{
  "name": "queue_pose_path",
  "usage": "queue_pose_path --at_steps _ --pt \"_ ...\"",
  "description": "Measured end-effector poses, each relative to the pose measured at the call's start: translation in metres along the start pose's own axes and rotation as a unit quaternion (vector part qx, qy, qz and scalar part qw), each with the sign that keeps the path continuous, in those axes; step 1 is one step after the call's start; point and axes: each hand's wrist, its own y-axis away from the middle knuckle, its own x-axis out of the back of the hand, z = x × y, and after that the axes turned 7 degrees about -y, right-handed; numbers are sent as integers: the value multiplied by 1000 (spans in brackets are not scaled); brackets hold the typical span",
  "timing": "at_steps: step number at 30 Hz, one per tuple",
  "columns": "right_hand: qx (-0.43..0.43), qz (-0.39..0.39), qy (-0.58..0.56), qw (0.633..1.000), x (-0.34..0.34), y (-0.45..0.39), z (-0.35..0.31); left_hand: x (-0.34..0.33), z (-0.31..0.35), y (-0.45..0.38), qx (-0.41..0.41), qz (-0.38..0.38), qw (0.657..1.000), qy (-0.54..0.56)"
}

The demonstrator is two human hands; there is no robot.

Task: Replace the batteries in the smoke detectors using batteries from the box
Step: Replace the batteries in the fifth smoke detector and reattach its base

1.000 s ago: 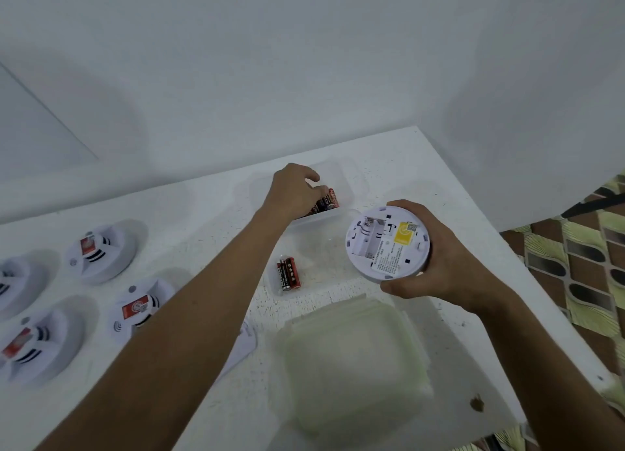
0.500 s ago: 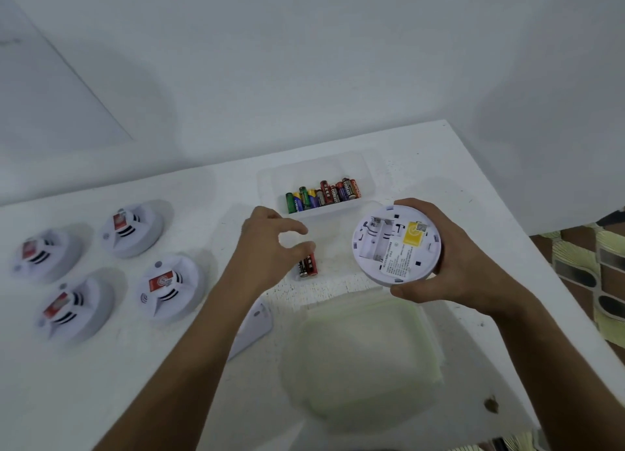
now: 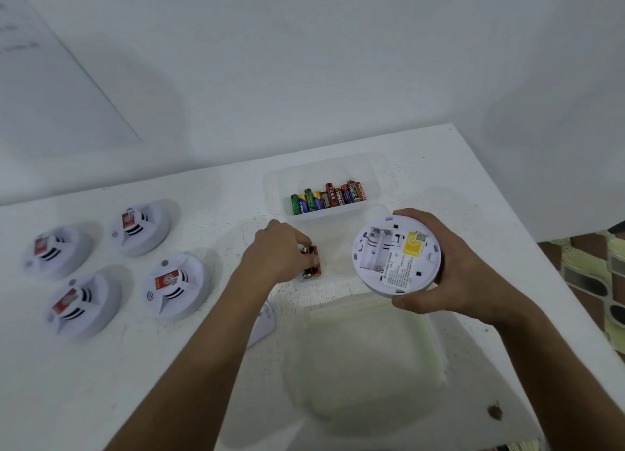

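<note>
Mostly white plastic, matt under flat light.

The detector (image 3: pixel 395 255) was smooth white plastic with a glossy yellow sticker (image 3: pixel 412 246) and a printed paper label (image 3: pixel 399 270). The box (image 3: pixel 324 183) was clear, slightly frosted plastic; its batteries (image 3: pixel 328 197) wore shiny coloured wraps. The lid (image 3: pixel 368 359) was cloudy translucent plastic. The table (image 3: pixel 101 383) looked matt white, finely speckled. The wall (image 3: pixel 304 61) was matt white.
</note>
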Motion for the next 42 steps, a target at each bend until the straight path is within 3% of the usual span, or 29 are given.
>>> queue_pose_path --at_steps 13,18,25,30,39,42 --pt "-7 -5 -1 1000 -2 2 1 -3 6 4 31 9 999 1" --pt "-11 -6 0 1000 -2 2 -1 -1 6 16 9 32 988 154" --pt "-6 -6 10 1000 -7 1 -5 20 8 52 -38 202 944 257" --pt "16 -28 5 999 -16 -2 -14 31 32 80 -143 191 905 352" --pt "46 -53 -11 997 -23 -6 -23 19 36 84 -206 206 921 260" --pt "51 -62 -3 997 -23 -5 -25 16 34 89 -227 176 921 262"
